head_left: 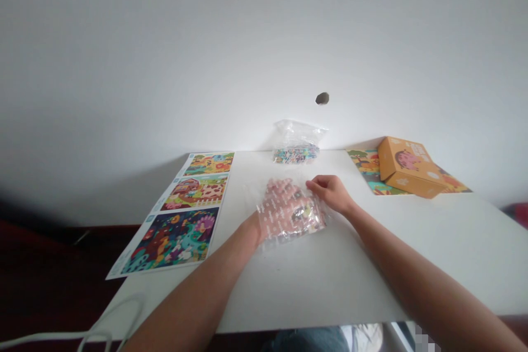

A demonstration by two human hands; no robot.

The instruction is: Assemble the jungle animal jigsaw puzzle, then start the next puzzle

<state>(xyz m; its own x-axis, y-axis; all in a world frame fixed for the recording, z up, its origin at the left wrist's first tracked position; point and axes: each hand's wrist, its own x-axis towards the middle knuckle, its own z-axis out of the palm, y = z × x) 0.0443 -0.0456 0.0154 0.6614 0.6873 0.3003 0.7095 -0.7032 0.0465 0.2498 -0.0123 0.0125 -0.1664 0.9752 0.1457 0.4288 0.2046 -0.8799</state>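
Observation:
A clear plastic bag (270,225) with white print is held up over the middle of the white table. Colourful puzzle pieces (305,213) show through its lower right part. My left hand (280,198) is seen through the plastic; whether it is inside the bag or behind it I cannot tell, and its fingers are blurred. Thumb and forefinger of my right hand (330,191) pinch the bag's upper right edge. Just beyond stands a second clear bag (297,154), with many small colourful pieces at its bottom, against the wall.
A white sheet (154,217) with three animal pictures lies on the left of the table (289,291). An orange box (408,165) with a pig on it rests on a colourful picture sheet (367,168) at right. A white cable (53,335) loops at the near left corner.

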